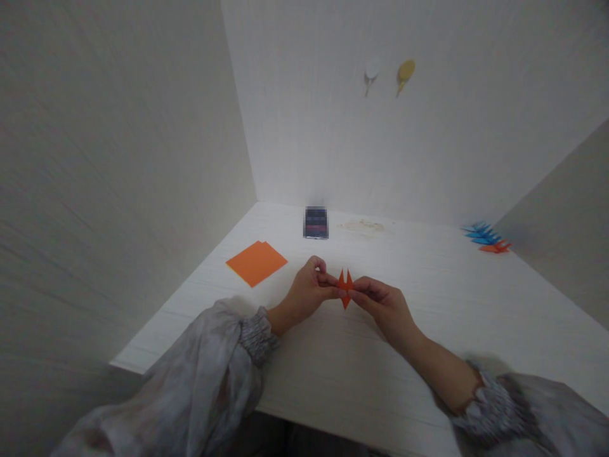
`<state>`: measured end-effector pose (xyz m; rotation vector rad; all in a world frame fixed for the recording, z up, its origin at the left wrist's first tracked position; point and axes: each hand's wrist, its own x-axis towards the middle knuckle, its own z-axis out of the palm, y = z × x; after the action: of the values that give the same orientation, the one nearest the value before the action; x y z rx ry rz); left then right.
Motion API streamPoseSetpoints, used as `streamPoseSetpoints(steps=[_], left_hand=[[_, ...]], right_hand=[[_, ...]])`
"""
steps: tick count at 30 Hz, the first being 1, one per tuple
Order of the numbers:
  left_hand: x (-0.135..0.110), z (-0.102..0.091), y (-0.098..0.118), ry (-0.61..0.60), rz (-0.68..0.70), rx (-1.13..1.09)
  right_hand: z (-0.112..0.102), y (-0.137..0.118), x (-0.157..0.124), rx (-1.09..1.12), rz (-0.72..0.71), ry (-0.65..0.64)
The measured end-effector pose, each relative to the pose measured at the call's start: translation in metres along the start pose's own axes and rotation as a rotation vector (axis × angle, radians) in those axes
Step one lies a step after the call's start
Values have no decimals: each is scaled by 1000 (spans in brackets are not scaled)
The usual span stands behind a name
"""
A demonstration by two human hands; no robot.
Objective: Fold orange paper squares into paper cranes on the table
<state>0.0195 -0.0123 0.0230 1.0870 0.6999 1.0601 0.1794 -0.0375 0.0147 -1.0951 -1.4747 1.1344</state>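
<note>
Between my two hands is a small folded orange origami paper (345, 301), with two narrow points at the top and one point at the bottom. My left hand (309, 289) pinches its left side between thumb and fingers. From the other side, my right hand (384, 306) pinches the right edge in the same way. The paper is held just above the white table (304, 374). To the left of my left hand lies a stack of square orange paper sheets (257, 263), slightly fanned, with a thin yellow edge showing.
Folded blue paper pieces (483, 233) and orange ones (495, 247) sit in a row at the far right, by the wall. A dark blurred rectangular object (316, 223) lies at the back. White (372, 70) and yellow (406, 70) round-headed hooks are on the back wall.
</note>
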Motion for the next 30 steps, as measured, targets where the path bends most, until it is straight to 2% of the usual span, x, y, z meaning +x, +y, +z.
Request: streamPoseSetpoints(steps=[6,15,30], left_hand=[[0,-1,-1,-44,13,12],[-1,2,1,-31,20,5],[0,2,0,-2,68,18]], right_hand=[[0,-5,-1,-61,-35,-22],[0,-3,2,-141,-46,-16],[0,0,0,-33,-43,-8]])
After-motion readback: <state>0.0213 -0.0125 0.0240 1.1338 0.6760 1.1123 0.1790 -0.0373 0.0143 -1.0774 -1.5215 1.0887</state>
